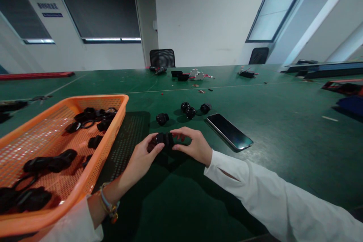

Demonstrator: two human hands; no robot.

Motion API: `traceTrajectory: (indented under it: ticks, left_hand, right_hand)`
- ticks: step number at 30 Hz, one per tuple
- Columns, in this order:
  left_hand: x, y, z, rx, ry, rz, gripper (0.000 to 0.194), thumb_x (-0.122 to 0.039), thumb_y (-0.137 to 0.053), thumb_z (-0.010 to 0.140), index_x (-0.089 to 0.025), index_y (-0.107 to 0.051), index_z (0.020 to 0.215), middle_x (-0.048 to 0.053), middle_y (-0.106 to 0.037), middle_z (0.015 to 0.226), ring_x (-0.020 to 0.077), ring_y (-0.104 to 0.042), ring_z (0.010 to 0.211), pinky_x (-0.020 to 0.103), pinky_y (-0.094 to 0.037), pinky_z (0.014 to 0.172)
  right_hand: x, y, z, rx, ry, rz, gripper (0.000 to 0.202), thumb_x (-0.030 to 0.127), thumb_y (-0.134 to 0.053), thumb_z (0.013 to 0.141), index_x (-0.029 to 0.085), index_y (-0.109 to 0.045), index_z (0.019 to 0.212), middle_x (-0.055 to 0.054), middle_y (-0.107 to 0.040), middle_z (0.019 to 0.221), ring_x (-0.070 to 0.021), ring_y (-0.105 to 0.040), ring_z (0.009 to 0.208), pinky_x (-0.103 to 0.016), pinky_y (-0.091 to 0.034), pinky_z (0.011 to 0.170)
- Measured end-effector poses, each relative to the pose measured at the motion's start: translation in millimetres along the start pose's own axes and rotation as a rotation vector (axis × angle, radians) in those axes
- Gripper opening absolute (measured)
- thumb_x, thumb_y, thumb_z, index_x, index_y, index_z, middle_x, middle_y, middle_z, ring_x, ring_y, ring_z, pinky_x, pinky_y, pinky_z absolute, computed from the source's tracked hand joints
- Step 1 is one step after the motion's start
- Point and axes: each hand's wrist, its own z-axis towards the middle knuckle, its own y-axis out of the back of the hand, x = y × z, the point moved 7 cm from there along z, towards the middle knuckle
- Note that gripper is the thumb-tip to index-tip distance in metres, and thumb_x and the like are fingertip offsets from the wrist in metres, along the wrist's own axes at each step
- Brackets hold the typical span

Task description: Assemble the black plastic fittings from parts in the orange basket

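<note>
Both of my hands meet over the green table around one short black plastic fitting [165, 139], a round part with a wider ring at its right end. Thumb and fingers of my left hand [146, 153] pinch its left side. My right hand [193, 143] holds the right end between thumb and fingertips. Just beyond them a similar black fitting [162, 118] lies on the table, and a group of 3 more black fittings [190, 112] sits farther to the right. Fine detail on the held part is too dark to make out.
At left stands an orange perforated basket [124, 102] with several black parts inside. A smartphone [229, 132] lies right of my hands on the green table [283, 128]. Black and white connectors [195, 75] with red wires lie farther back. Two chairs [162, 58] stand behind the table.
</note>
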Motion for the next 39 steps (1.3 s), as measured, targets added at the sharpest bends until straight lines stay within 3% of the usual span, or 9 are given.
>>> traceTrajectory:
  ticks: [8,19,39]
  left_hand:
    - [-0.8,-1.0,1.1,0.006,-0.009,-0.004,0.042,-0.040,-0.049,0.068,-0.013,-0.054,0.100,0.006,-0.063,0.087,0.0186,-0.059,0.076,0.030,-0.048,0.068]
    - [-2.4,-0.3,1.3,-0.002,-0.002,0.000,0.044,-0.041,-0.049,0.067,-0.012,-0.053,0.099,0.006,-0.063,0.086,0.0182,-0.059,0.075,0.029,-0.048,0.068]
    - [0.7,-0.1,1.9,0.002,0.003,0.015,0.044,-0.041,-0.049,0.067,-0.013,-0.053,0.100,0.005,-0.063,0.084,0.0176,-0.058,0.072,0.029,-0.047,0.066]
  right_hand:
    - [1.8,2.4,0.0,-0.031,0.010,0.002,0.034,0.012,-0.068,0.061,0.019,-0.063,0.094,-0.005,-0.063,0.091,-0.0140,-0.058,0.076,-0.028,-0.048,0.068]
    - [5.5,2.4,-0.6,-0.054,0.049,-0.019,0.033,0.009,-0.067,0.060,0.016,-0.061,0.092,-0.004,-0.063,0.085,-0.0126,-0.055,0.071,-0.027,-0.047,0.066]
    - [1.5,0.4,-0.3,-0.007,0.039,0.015,0.036,0.020,-0.068,0.063,0.017,-0.061,0.098,-0.005,-0.064,0.086,-0.0143,-0.057,0.074,-0.028,-0.047,0.067]
